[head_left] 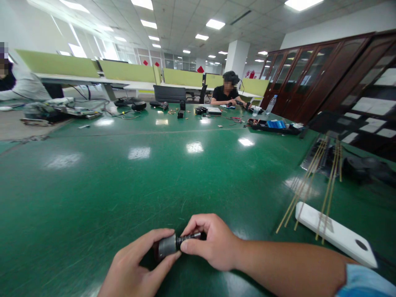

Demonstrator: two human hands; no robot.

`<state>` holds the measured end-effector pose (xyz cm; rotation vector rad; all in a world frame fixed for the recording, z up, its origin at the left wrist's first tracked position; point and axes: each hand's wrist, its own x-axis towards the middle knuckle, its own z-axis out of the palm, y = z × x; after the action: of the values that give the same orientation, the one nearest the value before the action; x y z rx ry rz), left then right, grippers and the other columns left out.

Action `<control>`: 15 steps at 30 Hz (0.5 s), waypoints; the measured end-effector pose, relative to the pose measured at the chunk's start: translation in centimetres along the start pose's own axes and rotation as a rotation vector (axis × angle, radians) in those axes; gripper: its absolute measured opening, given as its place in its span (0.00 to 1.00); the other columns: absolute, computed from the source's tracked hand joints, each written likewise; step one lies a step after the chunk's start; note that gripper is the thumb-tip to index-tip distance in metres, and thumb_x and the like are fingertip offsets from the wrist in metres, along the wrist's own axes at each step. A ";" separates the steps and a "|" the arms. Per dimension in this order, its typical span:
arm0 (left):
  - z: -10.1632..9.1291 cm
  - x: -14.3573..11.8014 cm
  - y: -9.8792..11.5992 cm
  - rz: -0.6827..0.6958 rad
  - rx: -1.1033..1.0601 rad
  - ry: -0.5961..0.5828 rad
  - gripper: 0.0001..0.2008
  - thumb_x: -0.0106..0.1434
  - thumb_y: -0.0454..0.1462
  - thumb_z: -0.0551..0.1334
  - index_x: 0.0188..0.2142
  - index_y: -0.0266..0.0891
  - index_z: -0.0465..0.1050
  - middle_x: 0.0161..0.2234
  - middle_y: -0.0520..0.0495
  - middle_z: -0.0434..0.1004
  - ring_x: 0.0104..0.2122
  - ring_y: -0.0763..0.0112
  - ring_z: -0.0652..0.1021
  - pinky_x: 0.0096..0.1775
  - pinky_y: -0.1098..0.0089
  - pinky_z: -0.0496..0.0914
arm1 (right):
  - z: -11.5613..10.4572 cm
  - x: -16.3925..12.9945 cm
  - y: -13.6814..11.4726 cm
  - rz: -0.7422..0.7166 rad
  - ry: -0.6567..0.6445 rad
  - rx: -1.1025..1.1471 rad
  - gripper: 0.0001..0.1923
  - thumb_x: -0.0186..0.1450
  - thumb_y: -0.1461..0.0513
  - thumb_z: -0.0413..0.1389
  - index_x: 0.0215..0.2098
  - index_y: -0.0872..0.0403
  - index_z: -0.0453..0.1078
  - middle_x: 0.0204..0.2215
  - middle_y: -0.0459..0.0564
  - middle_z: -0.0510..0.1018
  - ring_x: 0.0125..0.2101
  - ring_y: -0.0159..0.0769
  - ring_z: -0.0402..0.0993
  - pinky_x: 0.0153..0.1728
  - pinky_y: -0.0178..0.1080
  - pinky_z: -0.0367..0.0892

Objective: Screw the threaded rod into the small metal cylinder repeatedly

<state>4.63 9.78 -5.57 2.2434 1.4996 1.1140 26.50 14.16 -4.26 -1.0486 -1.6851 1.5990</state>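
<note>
— Metal, grey and dull: that small cylinder [167,246] sits low in the middle of the view, just above the green table [185,177]. Which hand has it?

— Both. The left hand [136,268] curls around the thick barrel from below and from the left, thumb and fingers pressed on it. The right hand [213,241] pinches the thin dark shaft [189,237] that sticks out of the barrel's right end.

— So the long axis?

— It runs left to right across the body, nearly level, the shaft end tipped slightly up. Barrel toward the left hand, shaft toward the right; the two hands almost touch at the joint.

— Anything close by?

— A white flat bar [335,234] lies well to the right with thin bamboo sticks [305,187] leaning over it. Another person [227,93] sits at the far end of the table, well apart.
</note>
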 end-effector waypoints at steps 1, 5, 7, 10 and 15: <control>0.0 0.0 0.0 0.000 -0.003 0.002 0.15 0.59 0.45 0.69 0.45 0.48 0.76 0.39 0.52 0.83 0.35 0.67 0.84 0.37 0.77 0.78 | 0.0 0.0 0.0 0.003 0.000 0.002 0.11 0.58 0.57 0.66 0.34 0.55 0.75 0.23 0.41 0.69 0.23 0.28 0.60 0.27 0.33 0.57; 0.0 0.0 0.1 0.003 -0.006 0.005 0.15 0.59 0.45 0.69 0.44 0.47 0.77 0.39 0.52 0.83 0.35 0.66 0.84 0.37 0.76 0.78 | 0.0 0.0 0.1 0.004 -0.002 0.005 0.11 0.57 0.56 0.66 0.34 0.55 0.75 0.23 0.42 0.70 0.24 0.28 0.60 0.27 0.33 0.57; 0.0 0.1 0.2 0.011 -0.001 0.010 0.14 0.59 0.45 0.69 0.45 0.48 0.76 0.39 0.53 0.83 0.35 0.68 0.84 0.37 0.77 0.78 | 0.0 0.0 0.1 0.002 -0.001 0.005 0.11 0.58 0.56 0.66 0.34 0.55 0.75 0.23 0.42 0.70 0.24 0.28 0.60 0.27 0.33 0.57; 0.1 0.2 0.1 0.023 0.008 0.015 0.14 0.59 0.45 0.69 0.45 0.49 0.75 0.39 0.54 0.83 0.35 0.70 0.83 0.37 0.79 0.78 | 0.0 0.0 0.1 0.000 -0.003 0.005 0.10 0.58 0.57 0.65 0.34 0.55 0.75 0.23 0.42 0.70 0.24 0.28 0.60 0.27 0.33 0.57; 0.0 0.1 0.0 0.026 0.023 0.010 0.15 0.60 0.45 0.69 0.46 0.48 0.74 0.40 0.54 0.83 0.36 0.69 0.83 0.38 0.78 0.78 | 0.0 0.0 0.1 -0.012 -0.002 0.001 0.11 0.58 0.57 0.66 0.34 0.56 0.75 0.23 0.42 0.69 0.24 0.28 0.60 0.27 0.33 0.57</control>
<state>4.66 9.87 -5.54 2.2823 1.4981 1.1228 26.54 14.12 -4.36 -1.0347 -1.6885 1.5940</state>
